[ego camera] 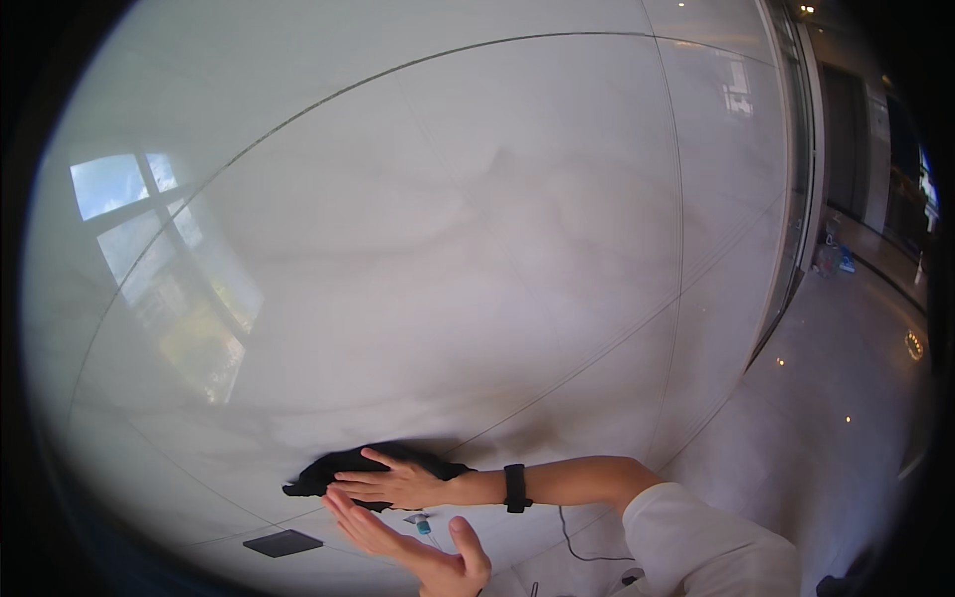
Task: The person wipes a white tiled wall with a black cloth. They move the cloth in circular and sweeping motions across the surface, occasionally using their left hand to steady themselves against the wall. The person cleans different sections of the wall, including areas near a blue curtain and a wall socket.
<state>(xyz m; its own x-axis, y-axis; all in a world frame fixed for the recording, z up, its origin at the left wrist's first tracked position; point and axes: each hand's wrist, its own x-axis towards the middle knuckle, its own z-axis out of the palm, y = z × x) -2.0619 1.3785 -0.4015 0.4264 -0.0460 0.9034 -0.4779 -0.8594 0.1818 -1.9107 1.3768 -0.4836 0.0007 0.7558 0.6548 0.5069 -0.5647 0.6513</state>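
Observation:
My right hand [399, 483], with a black band [515, 489] at the wrist, lies flat over a black cloth [321, 470] and presses it against a glossy pale marbled wall panel [477, 298]. Its fingers point left and are spread. Below it, my left hand [418, 548] is raised with nothing in it, its thumb apart from the fingers. The left fingertips overlap the cloth's lower edge in the picture; whether they touch it, I cannot tell. Part of the cloth is hidden behind both hands.
Low down are a dark rectangular plate [283, 543] and a small teal-ended fitting [422, 524]. A dark cable [571, 545] curves below my right forearm. To the right stand a door frame [794, 149] and shiny floor [828, 418], with a clear bottle [827, 260] farther off.

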